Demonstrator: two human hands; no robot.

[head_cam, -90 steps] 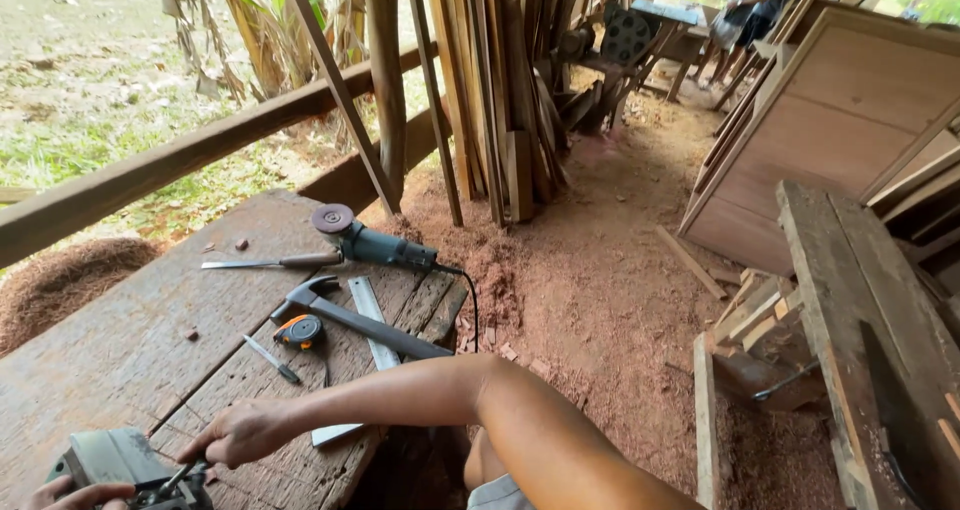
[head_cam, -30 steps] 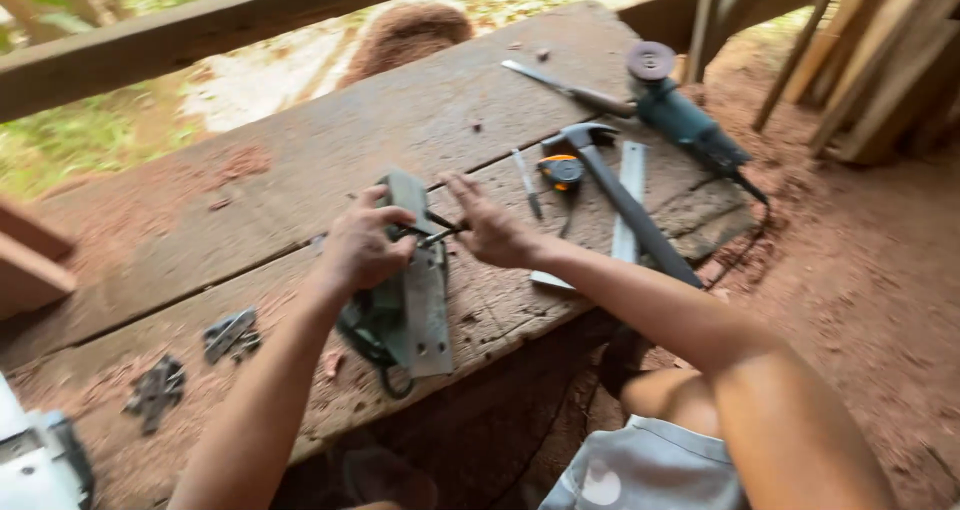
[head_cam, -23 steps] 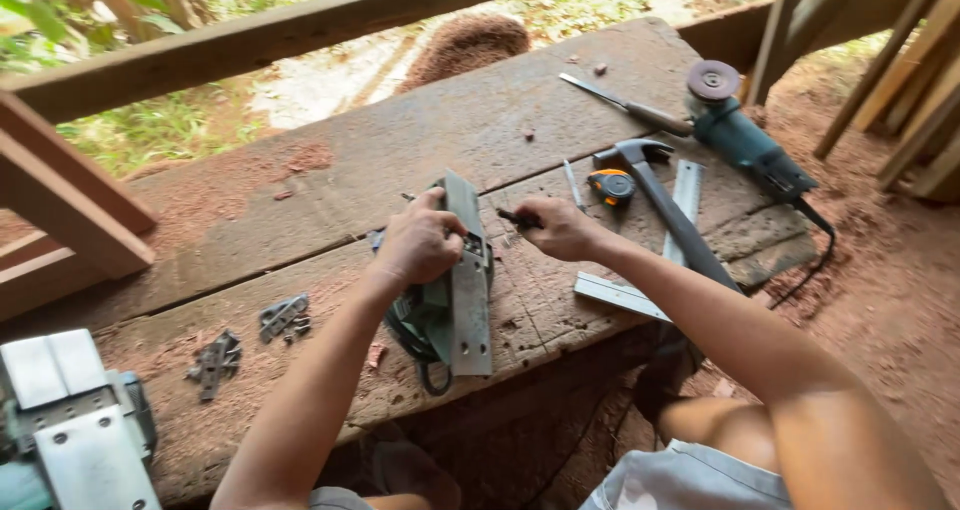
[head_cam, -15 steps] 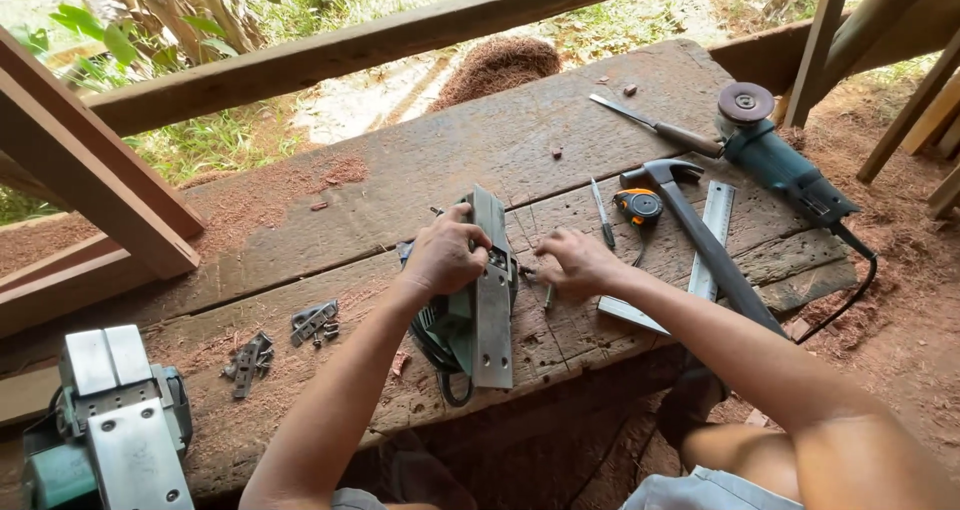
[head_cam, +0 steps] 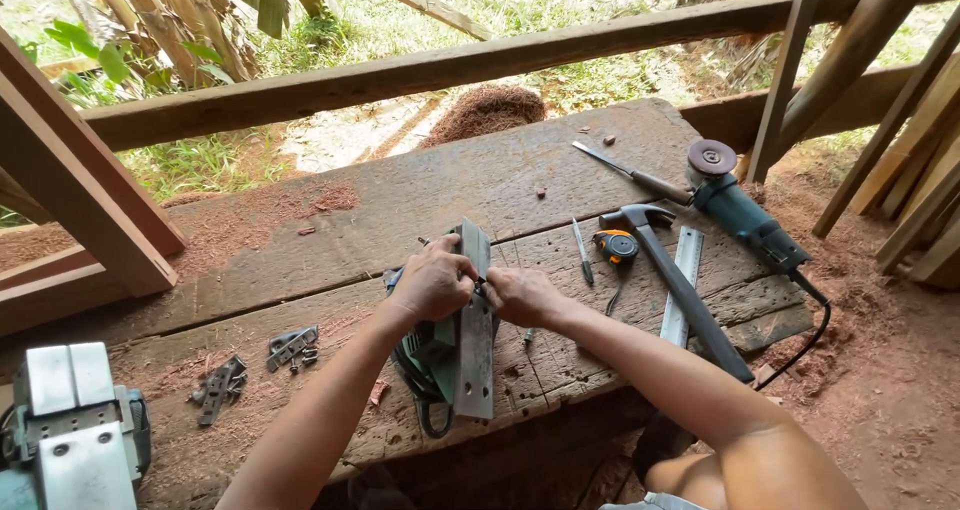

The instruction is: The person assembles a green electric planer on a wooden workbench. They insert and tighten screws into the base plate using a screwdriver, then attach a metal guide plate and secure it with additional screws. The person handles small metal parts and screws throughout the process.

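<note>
One electric planer lies upside down near the front edge of the weathered plank worktop, its long grey sole plate facing up and its dark green body and cord showing beneath on the left. Both hands meet at the upper part of that plate: the left hand is curled over the plate's left edge, gripping the tool, while the right hand is closed with fingers pinched against the plate's right side; whether it holds some small tool or part there cannot be made out. A second planer, pale grey with a green body, sits at the worktop's left front corner. Between the two planers lie two small clusters of dark metal parts in reddish sawdust. To the right of the hands are, one of each: a thin pencil-like stick, an orange and black tape measure, a claw hammer with a long dark handle, a steel ruler lying partly under that handle, a screwdriver or chisel with a wooden handle, and a teal angle grinder whose black cord drops over the right edge. A mound of sawdust rests beyond the far edge, beneath one wooden rail.
</note>
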